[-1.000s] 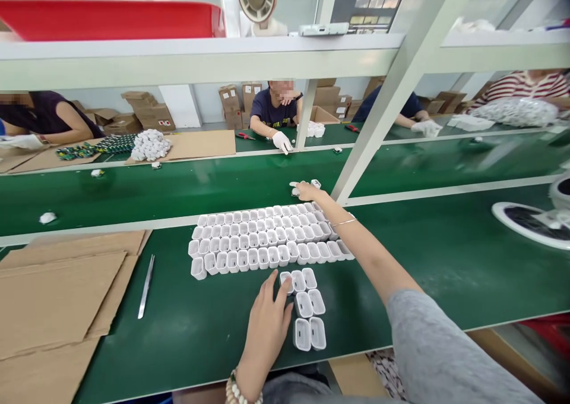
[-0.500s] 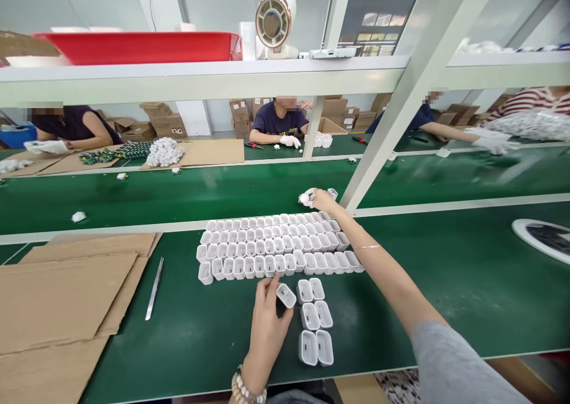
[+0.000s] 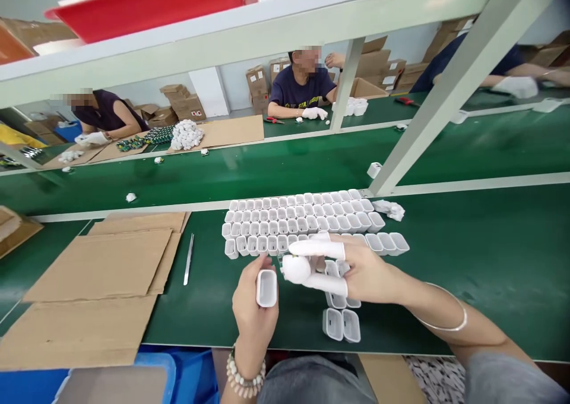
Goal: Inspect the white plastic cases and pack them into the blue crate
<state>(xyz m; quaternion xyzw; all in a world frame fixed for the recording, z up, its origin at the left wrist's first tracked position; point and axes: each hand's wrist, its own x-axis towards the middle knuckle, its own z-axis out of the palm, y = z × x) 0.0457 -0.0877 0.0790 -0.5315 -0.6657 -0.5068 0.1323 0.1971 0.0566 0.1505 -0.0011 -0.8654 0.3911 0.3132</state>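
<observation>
My left hand point(image 3: 255, 309), a beaded bracelet at its wrist, grips a small white plastic housing point(image 3: 267, 289) with its open end up. Over the bench my right hand point(image 3: 345, 267), wearing white finger cots, pinches a round white part point(image 3: 296, 268) just right of that housing. Bits of clear or metallic material show at the part's left edge. Behind both hands stand rows of identical white housings point(image 3: 285, 214), partly covered by my right hand. Nearer me, a smaller group of housings point(image 3: 342, 324) stands in pairs below my right hand.
Metal tweezers point(image 3: 189, 260) lie beside flat cardboard sheets point(image 3: 98, 261) on the left. A crumpled white cloth or glove point(image 3: 389, 209) lies near the slanted post point(image 3: 427, 113). Beyond runs a green conveyor point(image 3: 214, 178) carrying small white parts, with co-workers seated across it. A blue bin point(image 3: 171, 374) is below the bench.
My right hand has come back from the conveyor to my left hand, bringing the round white part. The housing in my left hand is now more upright. The view has shifted and tilted.
</observation>
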